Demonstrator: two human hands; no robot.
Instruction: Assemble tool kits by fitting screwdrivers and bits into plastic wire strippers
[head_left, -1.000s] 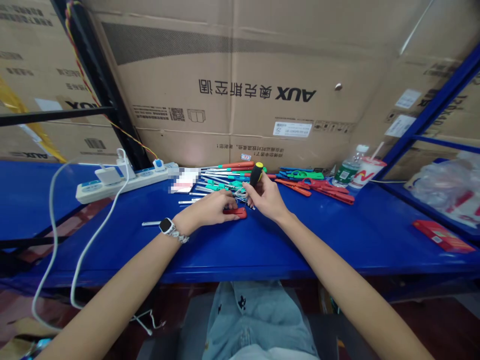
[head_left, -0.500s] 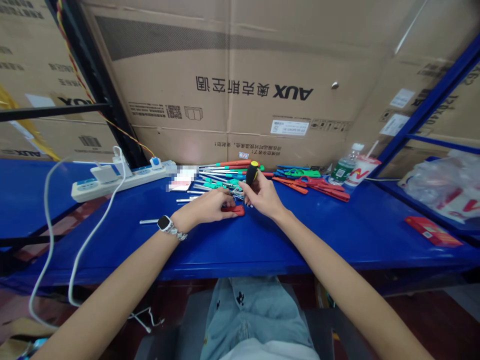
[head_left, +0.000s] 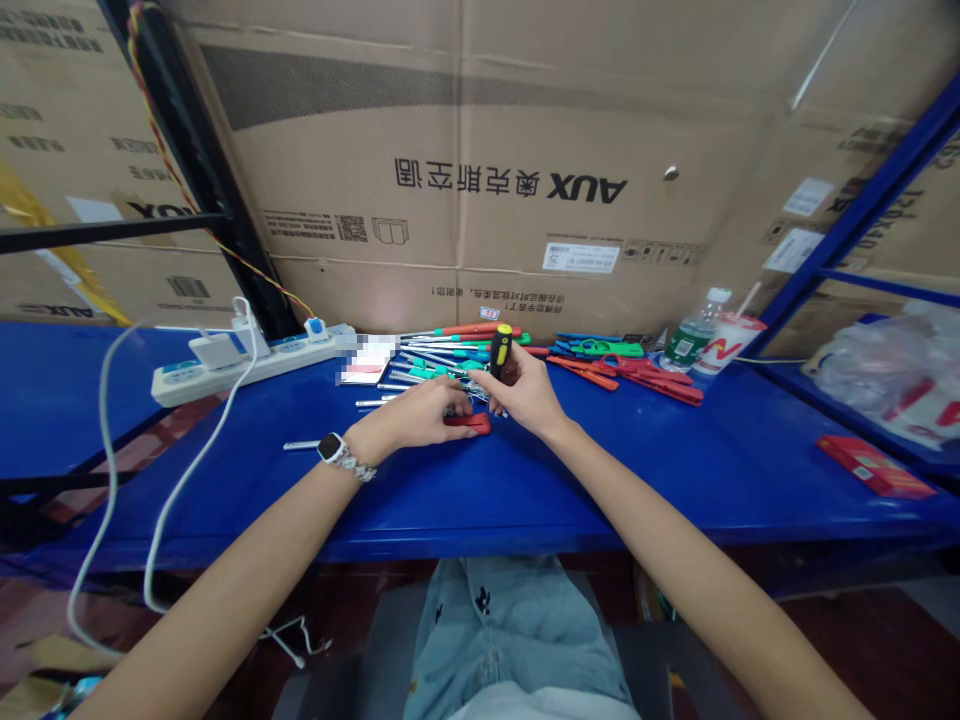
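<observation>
My right hand (head_left: 531, 395) is closed around a screwdriver, its black-and-yellow handle (head_left: 500, 350) standing nearly upright. The hand covers the screwdriver's lower end. Close beside it, my left hand (head_left: 424, 412), with a watch on the wrist, has its fingers curled over a red plastic handle (head_left: 477, 424) lying on the blue table. A silver rod (head_left: 300, 445) shows on the far side of the left wrist; whether it joins the red handle is hidden. Just beyond both hands lies a pile of silver rods with green and red handles (head_left: 431, 368). Small metal bits near the fingertips are too small to tell.
Red plastic parts (head_left: 660, 380) and green ones (head_left: 611, 348) lie right of the pile, before a bottle (head_left: 684, 340) and a cup (head_left: 727, 345). A power strip (head_left: 180, 385) with white cables stands left. A red box (head_left: 874, 466) lies right. Cardboard (head_left: 337, 150) backs the table.
The screwdriver handle has turned, showing more yellow on its side, and tilts slightly differently. Both hands stay in about the same place; the whole view has shifted slightly.
</observation>
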